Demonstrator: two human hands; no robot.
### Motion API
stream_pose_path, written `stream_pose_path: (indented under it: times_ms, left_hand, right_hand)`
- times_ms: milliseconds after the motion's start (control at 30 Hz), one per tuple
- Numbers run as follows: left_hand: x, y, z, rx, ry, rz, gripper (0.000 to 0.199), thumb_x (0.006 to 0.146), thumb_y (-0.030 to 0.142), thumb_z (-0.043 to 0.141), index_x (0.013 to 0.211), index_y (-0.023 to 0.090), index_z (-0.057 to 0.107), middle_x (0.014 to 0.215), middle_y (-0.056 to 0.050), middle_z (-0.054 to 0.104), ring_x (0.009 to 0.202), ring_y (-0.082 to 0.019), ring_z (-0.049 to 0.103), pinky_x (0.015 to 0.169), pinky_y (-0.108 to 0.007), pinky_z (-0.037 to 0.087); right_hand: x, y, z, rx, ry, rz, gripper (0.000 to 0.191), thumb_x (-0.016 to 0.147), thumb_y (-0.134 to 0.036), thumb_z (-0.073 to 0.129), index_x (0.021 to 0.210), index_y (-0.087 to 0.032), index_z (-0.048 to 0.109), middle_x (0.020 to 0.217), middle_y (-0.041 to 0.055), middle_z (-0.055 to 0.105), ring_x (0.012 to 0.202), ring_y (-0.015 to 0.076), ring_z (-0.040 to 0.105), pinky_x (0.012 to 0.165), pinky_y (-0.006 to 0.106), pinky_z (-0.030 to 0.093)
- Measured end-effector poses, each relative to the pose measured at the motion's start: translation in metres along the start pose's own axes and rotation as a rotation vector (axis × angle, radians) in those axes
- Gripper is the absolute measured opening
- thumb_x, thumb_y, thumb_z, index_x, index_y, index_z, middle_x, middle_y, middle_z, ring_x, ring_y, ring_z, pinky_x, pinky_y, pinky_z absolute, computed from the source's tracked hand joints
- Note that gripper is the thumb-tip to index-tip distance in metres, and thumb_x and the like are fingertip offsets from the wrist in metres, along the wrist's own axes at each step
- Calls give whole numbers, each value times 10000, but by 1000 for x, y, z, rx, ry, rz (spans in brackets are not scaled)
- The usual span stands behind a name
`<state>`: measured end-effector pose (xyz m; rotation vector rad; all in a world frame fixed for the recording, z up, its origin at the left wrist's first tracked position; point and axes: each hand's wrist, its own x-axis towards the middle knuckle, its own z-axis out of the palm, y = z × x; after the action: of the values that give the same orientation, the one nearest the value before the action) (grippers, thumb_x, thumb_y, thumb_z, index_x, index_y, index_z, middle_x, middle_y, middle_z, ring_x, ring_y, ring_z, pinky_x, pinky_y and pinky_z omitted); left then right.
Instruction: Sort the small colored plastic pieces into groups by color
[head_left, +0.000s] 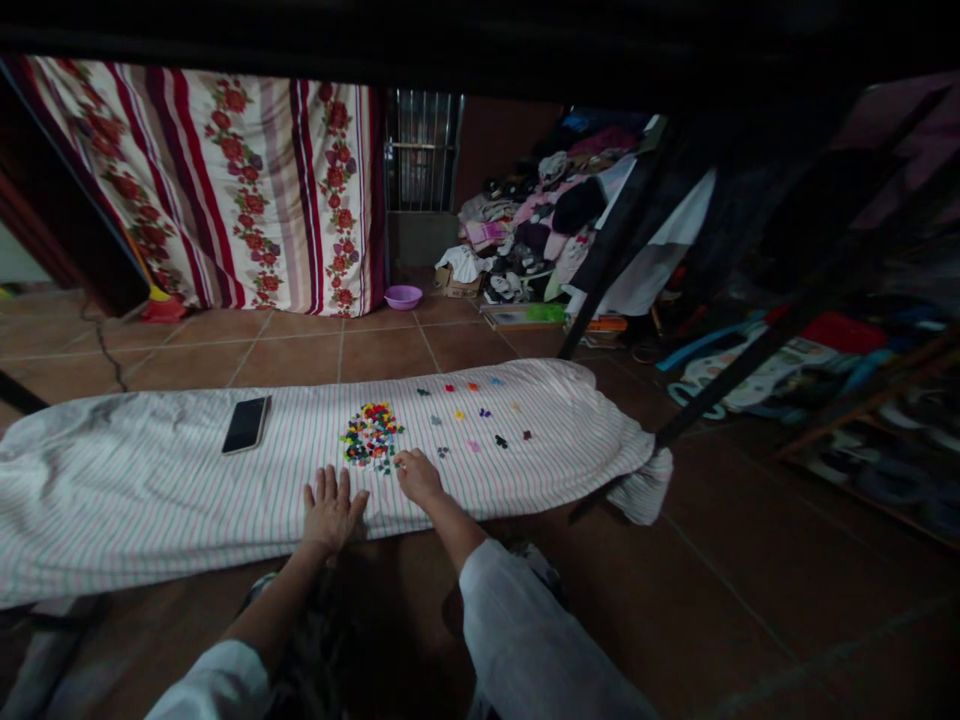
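A pile of tiny multicoloured pieces [373, 432] lies on a striped cloth [285, 510] spread over a low bench. My left hand [330, 508] rests flat on the cloth just below the pile, fingers spread and holding nothing. At the pile's lower right edge, my right hand [417, 475] has its fingers closed in a pinch; whatever may be between the fingertips is too small to make out. Several small clusters sorted by colour lie to the right, among them a yellow cluster [460, 414], a pink cluster [473, 446] and a black cluster [501, 441].
A smartphone [246, 425] lies on the cloth left of the pile. Dark metal posts [611, 270] rise beyond the bench. Behind it are a floral curtain [255, 190], a purple basin [403, 297] and a heap of clothes [540, 220] on the tiled floor.
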<state>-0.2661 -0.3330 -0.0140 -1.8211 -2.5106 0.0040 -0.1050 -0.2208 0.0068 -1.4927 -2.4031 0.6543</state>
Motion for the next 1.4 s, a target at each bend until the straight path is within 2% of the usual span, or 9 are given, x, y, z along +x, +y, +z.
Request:
stream_pose_path:
  times_ms: [133, 333, 567, 833, 1000, 1200, 1400]
  left_hand:
    - [3, 0, -4, -73, 38, -62, 514, 931, 352, 262, 1387, 195, 440, 1496, -127, 376, 1406, -289, 287, 1106, -517, 267]
    - [26, 13, -9, -74, 129, -210, 523, 914, 317, 281, 1350, 107, 480, 1428, -188, 457, 1367, -309, 357, 1088, -479, 315]
    - [45, 17, -4, -60, 212, -216, 531, 882, 264, 299, 1332, 50, 486, 1405, -224, 469, 1353, -319, 375, 1075, -477, 332]
    - [50, 22, -10, -2, 260, -186, 515, 863, 245, 312, 1281, 23, 514, 1340, -253, 514, 1298, -358, 429, 1051, -502, 333]
    - [49, 20, -9, -1, 281, -176, 505, 864, 248, 320, 1259, 14, 529, 1333, -250, 516, 1294, -359, 430, 1065, -476, 323]
    - [50, 20, -5, -18, 285, -182, 504, 857, 259, 337, 1250, 16, 540, 1334, -247, 519, 1300, -354, 425, 1073, -474, 317]
    - [50, 20, -5, -6, 267, -188, 512, 851, 267, 341, 1259, 31, 540, 1342, -233, 522, 1303, -346, 424, 1073, -471, 318]
  right_hand:
    - [-1, 0, 0, -7, 8, 2, 257, 859, -175, 490, 1070, -264, 606, 1081, 25, 574, 992, 137, 557, 818, 231, 401]
    - [-4, 1, -2, -17, 12, -20, 265, 863, -181, 483, 1080, -273, 605, 1077, 24, 584, 992, 138, 559, 810, 230, 406]
    - [-4, 3, 0, -22, 44, -30, 263, 864, -185, 468, 1062, -278, 614, 1075, 29, 591, 1002, 153, 558, 833, 238, 405]
    - [-6, 1, 2, -51, 37, -46, 275, 895, -202, 439, 1107, -273, 600, 1112, 51, 597, 1013, 171, 555, 858, 255, 396]
    - [-2, 5, 1, -8, 24, -52, 256, 849, -183, 476, 1049, -255, 618, 1072, 48, 616, 1005, 168, 568, 852, 244, 397]
    - [24, 17, -13, 118, -41, -147, 256, 800, -126, 484, 983, -221, 637, 929, 19, 676, 893, 138, 607, 795, 210, 409]
    - [78, 47, -40, 151, 47, -26, 244, 834, -170, 494, 1008, -240, 649, 922, -1, 700, 852, 127, 632, 751, 203, 433]
